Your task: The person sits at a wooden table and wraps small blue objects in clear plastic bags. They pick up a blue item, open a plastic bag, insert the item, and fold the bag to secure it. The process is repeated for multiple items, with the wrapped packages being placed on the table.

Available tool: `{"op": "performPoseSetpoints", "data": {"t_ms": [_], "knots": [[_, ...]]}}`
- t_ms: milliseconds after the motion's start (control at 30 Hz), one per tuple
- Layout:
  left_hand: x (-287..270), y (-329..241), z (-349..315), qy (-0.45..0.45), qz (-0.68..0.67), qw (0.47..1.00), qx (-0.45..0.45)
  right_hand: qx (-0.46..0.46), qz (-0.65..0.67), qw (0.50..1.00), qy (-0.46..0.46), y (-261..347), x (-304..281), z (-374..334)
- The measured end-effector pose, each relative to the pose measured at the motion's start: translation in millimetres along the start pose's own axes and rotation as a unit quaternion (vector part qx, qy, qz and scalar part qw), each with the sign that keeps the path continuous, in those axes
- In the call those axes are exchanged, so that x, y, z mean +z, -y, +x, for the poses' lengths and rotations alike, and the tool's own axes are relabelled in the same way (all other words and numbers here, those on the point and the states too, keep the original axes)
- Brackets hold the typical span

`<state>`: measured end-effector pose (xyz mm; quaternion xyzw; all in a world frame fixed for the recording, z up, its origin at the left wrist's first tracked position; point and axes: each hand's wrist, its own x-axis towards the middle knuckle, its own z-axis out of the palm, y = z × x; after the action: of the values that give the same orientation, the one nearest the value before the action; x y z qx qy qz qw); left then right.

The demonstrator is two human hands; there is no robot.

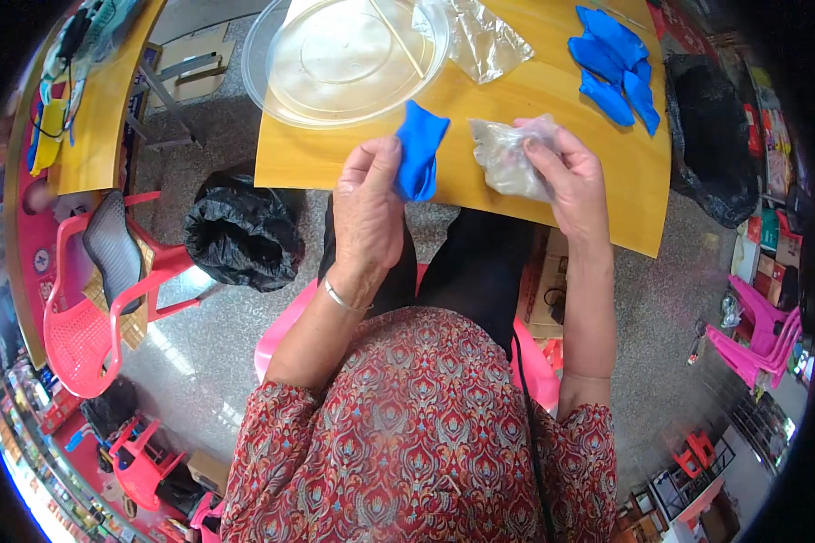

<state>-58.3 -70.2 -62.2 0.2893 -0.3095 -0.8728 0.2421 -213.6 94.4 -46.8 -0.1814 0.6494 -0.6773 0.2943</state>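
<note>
My left hand (369, 195) pinches a small flat piece of bright blue material (420, 149) between thumb and fingers, just past the near edge of the table. Level with it, my right hand (566, 176) is closed on a crumpled clear plastic bag (514, 158); whether anything is inside the bag I cannot tell. A gap separates the two hands. Several similar blue pieces (611, 61) lie in a loose pile at the right of the yellow table (321, 163). Beyond my left hand is a round, clear plastic tub (344, 54) with a thin stick (397, 38) across it.
Another clear plastic bag (484, 41) lies beside the tub. A bin lined with a black bag (244, 231) stands on the floor to the left, near a red plastic chair (81, 335). At the right table edge hangs a large black bag (711, 145). Pink stools (761, 335) stand farther right.
</note>
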Motion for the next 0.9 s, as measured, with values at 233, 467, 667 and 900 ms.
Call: {"op": "performPoseSetpoints", "data": {"t_ms": [233, 467, 667, 900], "knots": [[5, 5, 16, 0.023, 0.427, 0.876, 0.223, -0.155, -0.423, 0.892, -0.044, 3, -37, 15], [33, 8, 3, 0.116, 0.599, 0.646, 0.459, -0.157, -0.459, 0.873, -0.049, 27, -60, 8], [68, 17, 7, 0.276, 0.287, 0.904, 0.155, -0.091, -0.171, 0.969, 0.154, 65, -52, -11], [80, 29, 3, 0.298, 0.136, 0.945, -0.007, -0.250, -0.382, 0.882, 0.117, 89, -31, -2]]}}
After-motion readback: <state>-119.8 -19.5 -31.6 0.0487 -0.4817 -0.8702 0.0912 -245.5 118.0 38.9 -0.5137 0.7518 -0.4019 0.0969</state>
